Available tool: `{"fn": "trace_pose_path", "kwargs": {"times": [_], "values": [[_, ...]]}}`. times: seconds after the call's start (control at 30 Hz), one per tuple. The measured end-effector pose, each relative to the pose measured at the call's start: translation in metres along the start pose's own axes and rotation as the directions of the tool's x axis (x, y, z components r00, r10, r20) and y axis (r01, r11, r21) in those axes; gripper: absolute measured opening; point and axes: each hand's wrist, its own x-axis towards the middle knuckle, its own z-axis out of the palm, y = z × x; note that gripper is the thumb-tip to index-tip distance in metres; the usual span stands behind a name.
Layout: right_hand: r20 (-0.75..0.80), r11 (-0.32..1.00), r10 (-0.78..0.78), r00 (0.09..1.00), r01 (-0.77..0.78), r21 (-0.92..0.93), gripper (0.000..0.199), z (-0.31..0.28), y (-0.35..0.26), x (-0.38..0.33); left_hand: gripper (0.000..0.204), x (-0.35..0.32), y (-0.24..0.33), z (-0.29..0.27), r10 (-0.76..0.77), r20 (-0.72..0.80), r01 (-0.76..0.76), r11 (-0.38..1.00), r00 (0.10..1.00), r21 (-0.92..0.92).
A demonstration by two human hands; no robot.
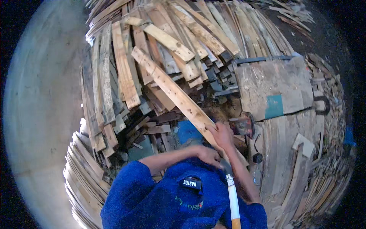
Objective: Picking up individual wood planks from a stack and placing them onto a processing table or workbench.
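Head view: plank (179,102) slants from your body toward the stacked boards (127,76). Your right hand (222,136): fingers wrapped on its near part. Left hand (209,155): fingers curled, hold unclear. Grip firmly; the long far end likely pulls down.

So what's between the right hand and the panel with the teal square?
In the head view, a dark reddish thing is between the right hand and the panel; its kind's unclear.
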Motion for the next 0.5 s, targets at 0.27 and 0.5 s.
{"fn": "trace_pose_path", "kwargs": {"times": [0.27, 0.5], "values": [[-0.360, 0.997, -0.010, 0.933, 0.038, 0.071, 0.046, -0.078, 0.139, -0.175, 0.065, -0.053, 0.066, -0.153, 0.436, -0.451, 0.146, 0.572, 0.779, 0.807], [-0.270, 0.940, 0.212, 0.939, -0.120, 0.320, 0.052, -0.091, 0.269, -0.292, 0.062, 0.085, 0.151, -0.106, 0.264, -0.327, 0.094, 0.630, 0.907, 0.770]]}}
